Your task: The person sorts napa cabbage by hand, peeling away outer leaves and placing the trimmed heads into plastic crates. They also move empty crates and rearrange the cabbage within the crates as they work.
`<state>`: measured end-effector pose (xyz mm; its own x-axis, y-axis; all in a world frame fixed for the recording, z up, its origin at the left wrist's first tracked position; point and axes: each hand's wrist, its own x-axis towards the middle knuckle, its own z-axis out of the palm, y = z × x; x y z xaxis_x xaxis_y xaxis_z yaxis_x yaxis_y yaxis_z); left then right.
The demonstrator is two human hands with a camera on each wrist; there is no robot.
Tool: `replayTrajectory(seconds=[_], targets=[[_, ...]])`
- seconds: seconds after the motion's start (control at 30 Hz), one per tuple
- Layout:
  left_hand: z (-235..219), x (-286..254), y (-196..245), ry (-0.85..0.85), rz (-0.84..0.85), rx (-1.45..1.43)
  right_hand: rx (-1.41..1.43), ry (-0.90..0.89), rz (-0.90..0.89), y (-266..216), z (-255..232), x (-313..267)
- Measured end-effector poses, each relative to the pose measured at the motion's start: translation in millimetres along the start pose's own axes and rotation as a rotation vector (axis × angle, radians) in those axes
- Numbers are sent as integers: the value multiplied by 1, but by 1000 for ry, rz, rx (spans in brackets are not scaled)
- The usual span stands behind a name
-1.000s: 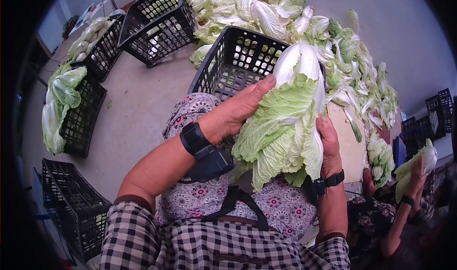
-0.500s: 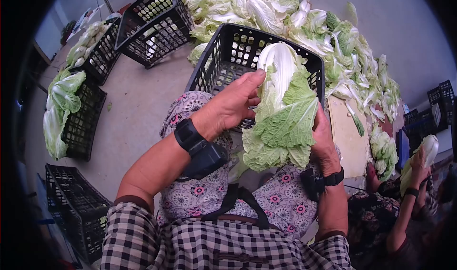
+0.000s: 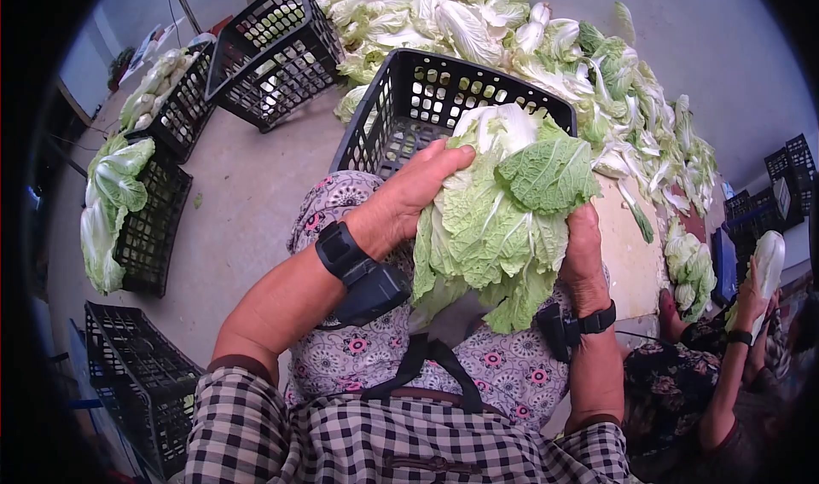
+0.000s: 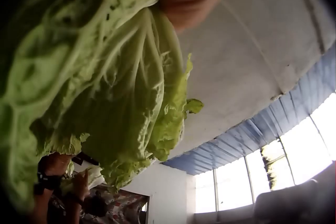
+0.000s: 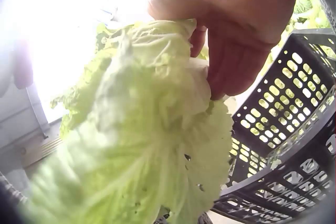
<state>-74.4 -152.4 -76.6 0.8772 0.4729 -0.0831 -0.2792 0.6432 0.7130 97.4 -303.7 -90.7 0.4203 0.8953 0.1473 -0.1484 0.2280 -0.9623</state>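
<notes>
Between both hands a napa cabbage point(image 3: 499, 228) is held over the lap, its white base pointing away and its loose green leaves toward the body. My left hand point(image 3: 418, 190) grips its left side with the thumb on top; the other fingers are partly hidden. On the opposite side my right hand point(image 3: 583, 245) holds it, fingers mostly hidden behind a broad leaf point(image 3: 550, 175) that folds out to the right. Small holes and dark specks mark the outer leaves point(image 5: 157, 176) in the right wrist view. Drooping leaf edges point(image 4: 131, 87) fill much of the left wrist view.
A black slatted crate point(image 3: 354, 139) stands just beyond the knees. Behind it and to the right lies a heap of cabbages and leaves point(image 3: 631, 100). More crates point(image 3: 281, 92) stand at left, one topped with a cabbage point(image 3: 109, 202). Another person's arm point(image 3: 725, 382) is at lower right.
The cabbage has been turned between my hands and its base lowered toward me. Its white ribs showed more before; now green leaves cover most of it, one folding right.
</notes>
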Motion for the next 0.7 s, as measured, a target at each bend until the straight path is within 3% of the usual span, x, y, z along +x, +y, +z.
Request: replayTrajectory(seconds=[0.1, 0.13, 0.27, 0.33, 0.37, 0.43, 0.53, 0.57, 0.67, 0.7], targets=[[-1, 1, -2, -115, -78, -37, -326, -61, -177, -3, -6, -1], [-1, 2, -3, -168, -108, -56, -309, -64, -153, -2, -8, -1], [9, -4, -10, -75, -2, 77, -342, -91, -127, 3, -12, -1], [15, -7, -5, -43, 21, 131, -263, -98, 39, -4, -5, -5], [5, -3, -3, -46, 56, 7, -309, -78, 22, -8, 2, -4], [10, -5, 0, 36, 194, 107, -401, -35, -12, -14, 14, -1], [16, -11, 7, 135, 276, 194, -327, 184, -109, -3, -9, 9], [13, -11, 7, 142, 268, 213, -294, 187, -138, 0, -20, 13], [12, -11, 6, 140, 238, 273, -35, 115, 4, -16, -9, 11], [13, -11, 5, 136, 227, 294, -12, 9, 15, -11, -4, 10]])
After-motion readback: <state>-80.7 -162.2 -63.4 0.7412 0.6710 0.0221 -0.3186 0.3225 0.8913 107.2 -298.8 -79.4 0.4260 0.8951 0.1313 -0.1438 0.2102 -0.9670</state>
